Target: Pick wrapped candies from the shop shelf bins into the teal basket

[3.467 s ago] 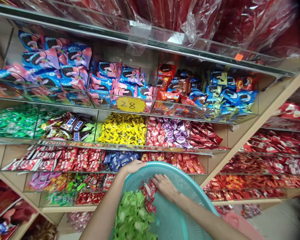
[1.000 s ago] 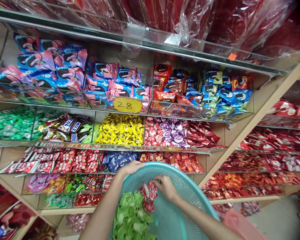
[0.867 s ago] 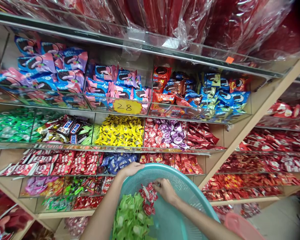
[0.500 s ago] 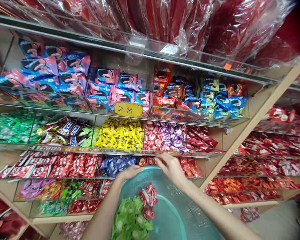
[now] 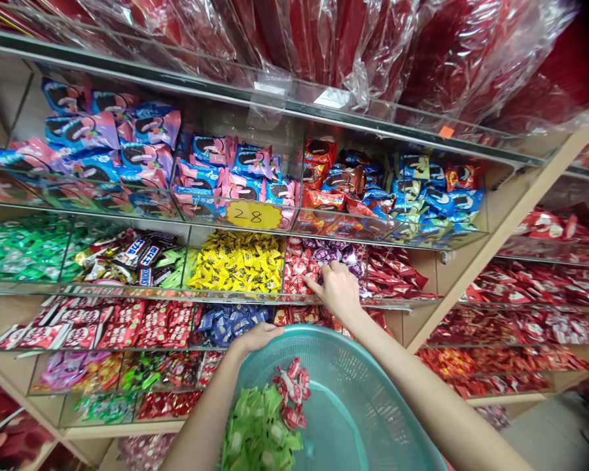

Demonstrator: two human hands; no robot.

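Observation:
My left hand (image 5: 259,336) grips the far left rim of a teal plastic basket (image 5: 383,392). Inside the basket lie a heap of green-wrapped candies (image 5: 260,428) and several red-and-white candies (image 5: 293,392). My right hand (image 5: 338,288) is over the shelf compartment of red-and-white candies (image 5: 299,261) and purple-wrapped candies (image 5: 324,250). Its thumb and fingers are apart, fingertips at the candies, and nothing shows between them.
Yellow-wrapped candies (image 5: 238,265) fill the compartment to the left. A clear front lip (image 5: 245,297) edges this shelf. Above are packaged biscuits (image 5: 248,160) and a yellow tag (image 5: 253,214) reading 28. A wooden side panel (image 5: 491,245) slants at the right.
My right hand has left the basket's rim area and moved up and forward over the red and purple candies. My left hand stays on the rim.

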